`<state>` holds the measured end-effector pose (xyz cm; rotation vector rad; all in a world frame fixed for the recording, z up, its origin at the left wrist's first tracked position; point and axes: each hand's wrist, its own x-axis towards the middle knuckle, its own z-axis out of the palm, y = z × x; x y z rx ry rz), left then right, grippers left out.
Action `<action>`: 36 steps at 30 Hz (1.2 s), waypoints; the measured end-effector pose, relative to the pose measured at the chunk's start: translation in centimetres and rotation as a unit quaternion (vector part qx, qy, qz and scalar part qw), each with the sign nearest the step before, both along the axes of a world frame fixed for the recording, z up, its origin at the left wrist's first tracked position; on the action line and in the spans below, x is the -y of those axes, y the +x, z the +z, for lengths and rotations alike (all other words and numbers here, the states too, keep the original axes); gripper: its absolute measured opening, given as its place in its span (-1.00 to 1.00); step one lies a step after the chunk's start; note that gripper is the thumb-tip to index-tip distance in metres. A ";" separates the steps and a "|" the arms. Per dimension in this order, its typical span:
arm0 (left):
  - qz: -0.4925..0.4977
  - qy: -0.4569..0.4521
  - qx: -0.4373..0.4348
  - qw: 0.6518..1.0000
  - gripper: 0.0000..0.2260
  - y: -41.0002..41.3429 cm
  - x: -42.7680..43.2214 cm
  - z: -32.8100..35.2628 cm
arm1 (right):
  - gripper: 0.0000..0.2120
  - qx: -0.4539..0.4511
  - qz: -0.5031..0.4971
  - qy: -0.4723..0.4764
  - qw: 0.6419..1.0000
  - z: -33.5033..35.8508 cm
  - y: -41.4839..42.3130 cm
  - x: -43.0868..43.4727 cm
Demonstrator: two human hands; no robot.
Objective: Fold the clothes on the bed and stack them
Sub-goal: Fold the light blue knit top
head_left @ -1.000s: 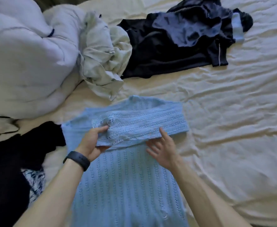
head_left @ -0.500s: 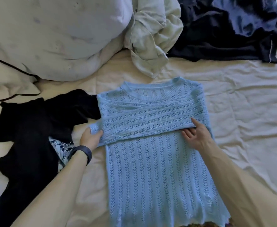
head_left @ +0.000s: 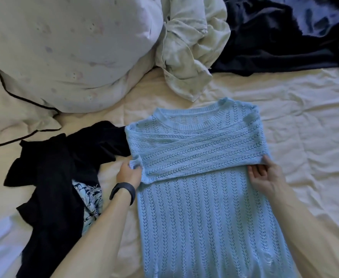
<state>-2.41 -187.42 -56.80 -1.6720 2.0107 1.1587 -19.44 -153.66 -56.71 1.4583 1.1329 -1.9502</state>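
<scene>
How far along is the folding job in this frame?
Done: sleeves of the blue sweater lie folded across its chest. In hand: left hand and right hand hold that fold's two ends. Left: halving the sweater, plus the crumpled black garment, cream garment and dark clothes; no stack in view.

Cream bed sheet — blue knit sweater centre, black garment left, pillow, pale garment, dark clothes pile behind.

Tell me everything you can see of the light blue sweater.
The light blue sweater is an open-knit pullover with a ribbed round collar. It lies flat on the cream sheet, collar away from the person, sleeves folded across the chest. The left hand pinches a cuff; the right hand holds the fold's right edge. A black garment lies against its left side.
</scene>
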 end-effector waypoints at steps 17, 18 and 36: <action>-0.435 -0.007 -0.066 0.898 -0.49 -29.9 -21.7 0.3 | -0.86 0.048 -0.051 -0.150 0.986 -0.7 -0.8 -1.8; -0.451 -0.024 -0.044 0.891 -0.51 -30.7 -21.8 0.1 | -0.86 0.050 -0.056 -0.159 0.984 -0.8 -0.9 -1.9; -0.411 0.078 -0.091 0.904 -0.87 -35.0 -24.3 -3.2 | -0.93 0.070 -0.160 -0.177 0.969 -1.8 -1.5 -5.4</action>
